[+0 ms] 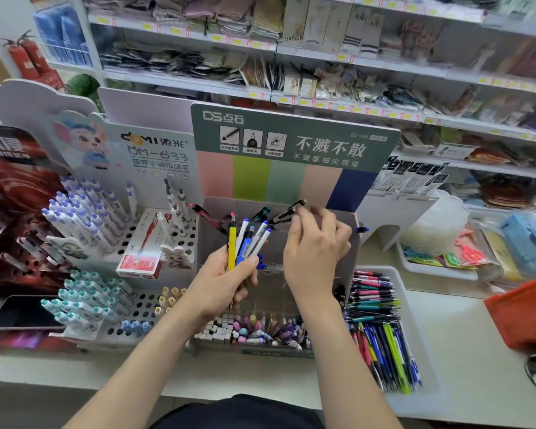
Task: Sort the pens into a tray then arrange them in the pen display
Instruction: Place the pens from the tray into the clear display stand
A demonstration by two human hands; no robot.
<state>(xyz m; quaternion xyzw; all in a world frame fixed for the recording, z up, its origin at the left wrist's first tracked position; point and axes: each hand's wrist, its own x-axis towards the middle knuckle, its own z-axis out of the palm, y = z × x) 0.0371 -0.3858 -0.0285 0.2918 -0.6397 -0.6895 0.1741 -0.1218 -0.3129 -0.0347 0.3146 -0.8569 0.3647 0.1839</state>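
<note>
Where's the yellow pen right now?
In the head view, centre: the yellow pen stands upright at the left edge of the bundle of pens gripped by the left hand, in front of the green pen display.

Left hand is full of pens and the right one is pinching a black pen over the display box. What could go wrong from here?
1. The left hand grips a fanned bundle of pens by their lower ends; one could slip out and fall into the display box.
2. The right hand pinches the black pen with its fingertips only, near one end, so it may swing or drop.
</note>
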